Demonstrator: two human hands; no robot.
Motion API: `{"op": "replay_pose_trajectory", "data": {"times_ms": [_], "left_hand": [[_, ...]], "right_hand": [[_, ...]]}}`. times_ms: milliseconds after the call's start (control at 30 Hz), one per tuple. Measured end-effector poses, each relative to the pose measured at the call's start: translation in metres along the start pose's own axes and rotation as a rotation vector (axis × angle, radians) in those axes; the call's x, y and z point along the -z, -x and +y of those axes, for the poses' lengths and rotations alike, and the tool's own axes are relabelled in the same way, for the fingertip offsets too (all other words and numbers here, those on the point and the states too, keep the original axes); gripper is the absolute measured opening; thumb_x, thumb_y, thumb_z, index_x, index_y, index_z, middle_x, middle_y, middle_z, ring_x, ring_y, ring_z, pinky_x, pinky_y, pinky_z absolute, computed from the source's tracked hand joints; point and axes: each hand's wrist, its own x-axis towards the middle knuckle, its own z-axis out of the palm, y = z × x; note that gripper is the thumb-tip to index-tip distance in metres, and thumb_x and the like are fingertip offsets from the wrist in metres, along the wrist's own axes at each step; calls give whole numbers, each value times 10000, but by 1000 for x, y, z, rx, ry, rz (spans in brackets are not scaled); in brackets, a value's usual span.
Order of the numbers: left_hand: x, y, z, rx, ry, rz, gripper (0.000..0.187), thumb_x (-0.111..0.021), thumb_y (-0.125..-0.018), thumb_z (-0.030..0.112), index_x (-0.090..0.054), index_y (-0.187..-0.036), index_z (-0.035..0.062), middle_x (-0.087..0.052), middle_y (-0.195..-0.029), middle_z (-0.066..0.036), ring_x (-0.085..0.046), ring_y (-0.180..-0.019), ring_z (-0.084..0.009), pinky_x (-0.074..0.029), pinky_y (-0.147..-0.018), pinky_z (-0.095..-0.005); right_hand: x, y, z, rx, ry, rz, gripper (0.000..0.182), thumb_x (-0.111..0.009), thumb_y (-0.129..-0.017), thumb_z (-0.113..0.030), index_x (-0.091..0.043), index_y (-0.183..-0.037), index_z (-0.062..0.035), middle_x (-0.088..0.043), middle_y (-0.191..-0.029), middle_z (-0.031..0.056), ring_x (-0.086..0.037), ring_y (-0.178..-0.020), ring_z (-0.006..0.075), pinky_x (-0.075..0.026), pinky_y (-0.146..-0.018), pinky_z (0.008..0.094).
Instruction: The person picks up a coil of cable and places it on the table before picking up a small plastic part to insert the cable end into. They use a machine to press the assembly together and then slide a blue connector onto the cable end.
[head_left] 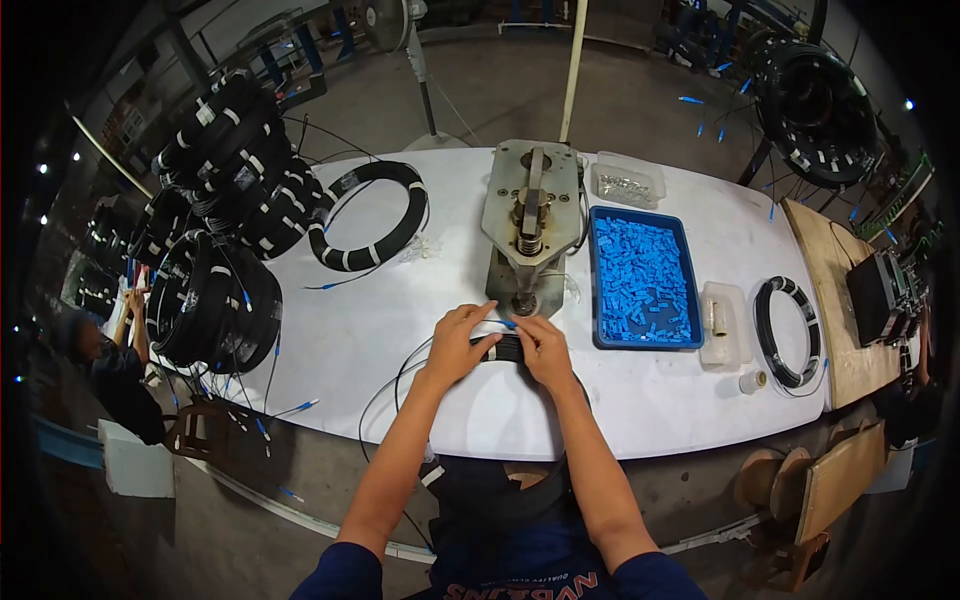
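Note:
My right hand (541, 348) pinches a small blue connector (508, 324) just in front of the bench press. My left hand (462, 345) is closed close beside it, its fingertips on the thin cable end that runs to the connector. Under both hands lies a coil of black cable (508, 348) with white tape bands, partly hidden by my fingers and reaching over the table's front edge. The metal bench press (533, 190) stands upright directly beyond my hands, its lower tool close to my fingertips.
A blue tray (597, 290) full of small blue connector parts lies right of the press. Clear boxes (735, 345), a tape roll (752, 381) and a cable coil (768, 335) are farther right. Stacked coils (225, 150) and a single coil (318, 240) occupy the left. Another person (115, 385) sits far left.

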Motion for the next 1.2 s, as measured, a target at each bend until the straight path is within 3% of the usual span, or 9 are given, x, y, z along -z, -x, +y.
{"op": "replay_pose_trajectory", "data": {"times_ms": [67, 133, 200, 300, 467, 667, 933, 1133, 1200], "left_hand": [[-11, -7, -1, -76, 118, -25, 402, -721, -853, 181, -654, -1233, 69, -662, -893, -127, -641, -817, -269, -503, -747, -346], [-20, -8, 2, 145, 282, -201, 286, -701, -864, 134, -707, -1139, 56, -653, -863, -118, -619, -757, -254, -489, -696, -326], [-37, -1, -12, 118, 365, -134, 190, -693, -863, 104, -741, -1036, 43, -642, -828, -115, -590, -699, -258, -472, -665, -336], [-36, 7, -16, -12, 108, 22, 113, -674, -873, 102, -728, -940, 29, -629, -788, -115, -586, -684, -268, -456, -635, -375], [-20, 28, -4, 91, 84, 34, 129, -646, -891, 118, -712, -977, 49, -592, -761, -114, -583, -703, -268, -453, -635, -379], [-18, 10, 8, 237, 133, -47, 149, -672, -896, 207, -702, -851, 68, -555, -729, -84, -585, -689, -258, -464, -626, -383], [-28, -20, -21, 134, 43, 1, 262, -615, -927, 232, -621, -757, 32, -607, -733, -113, -602, -687, -323, -459, -624, -429], [-35, -21, -28, 172, 6, -1, 340, -607, -927, 301, -634, -726, 28, -625, -686, -126, -605, -688, -334, -470, -643, -439], [-37, -26, -25, 328, -104, -100, 426, -638, -894, 391, -631, -676, 25, -610, -632, -149, -603, -669, -344, -465, -616, -448]], "right_hand": [[1, 4, -3, 50, 67, -15, 183, -619, -913, -38, -686, -1078, 4, -690, -931, 141, -666, -780, 229, -507, -690, 307], [1, 5, -6, -175, -83, 79, 132, -628, -918, -60, -655, -1025, 13, -694, -876, 140, -674, -739, 237, -510, -670, 313], [1, 8, -2, -210, -76, 129, 112, -635, -921, -85, -620, -976, 12, -693, -823, 136, -670, -694, 240, -511, -661, 322], [5, 12, -4, -232, 40, 120, 107, -645, -904, -95, -611, -946, -2, -685, -822, 176, -667, -703, 305, -511, -654, 362], [13, 39, -12, -272, 42, 204, 82, -649, -904, -84, -627, -931, -10, -670, -795, 153, -653, -691, 264, -506, -660, 341], [9, 23, -5, -347, -16, 297, 125, -679, -897, -85, -663, -968, 16, -681, -780, 88, -608, -674, 137, -488, -645, 283], [3, 4, 11, -530, -273, 236, 142, -658, -908, -65, -694, -1010, 27, -713, -839, 80, -629, -736, 99, -502, -692, 238], [9, -8, 13, -638, -249, 150, 165, -656, -914, -76, -682, -1041, 27, -712, -853, 71, -617, -721, 94, -500, -689, 226], [6, -15, 17, -662, -248, 129, 168, -657, -915, -79, -679, -1044, 27, -710, -852, 71, -610, -710, 92, -499, -684, 226]]}}
